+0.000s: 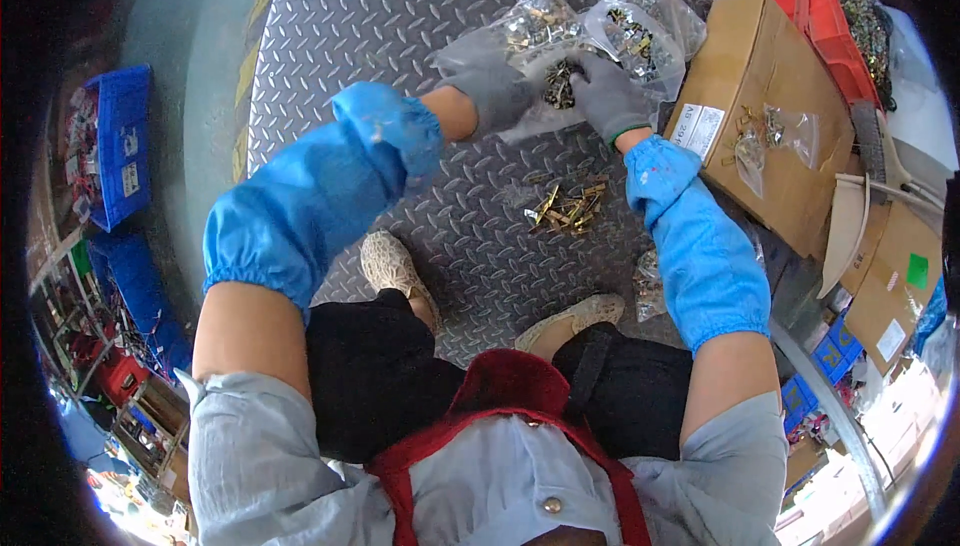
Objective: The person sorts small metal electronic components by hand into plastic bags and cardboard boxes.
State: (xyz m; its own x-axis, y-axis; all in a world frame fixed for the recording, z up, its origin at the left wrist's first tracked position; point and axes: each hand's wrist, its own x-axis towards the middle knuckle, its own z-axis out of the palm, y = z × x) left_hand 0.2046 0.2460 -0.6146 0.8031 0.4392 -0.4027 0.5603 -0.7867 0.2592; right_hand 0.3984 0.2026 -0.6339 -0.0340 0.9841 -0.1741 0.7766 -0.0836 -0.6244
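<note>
Flanking the bag (548, 120), left hand (496, 98) and right hand (614, 98) stood apart, grip unclear; its limpness likely favoured rim-holding.

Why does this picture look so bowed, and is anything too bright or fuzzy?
Head view: wide fisheye lens, so the metal plate's left edge bows and a black rim circles the scene; head view: glare whites out the lower right, small highlights glint on the bags, and the left hand looks slightly soft.
</note>
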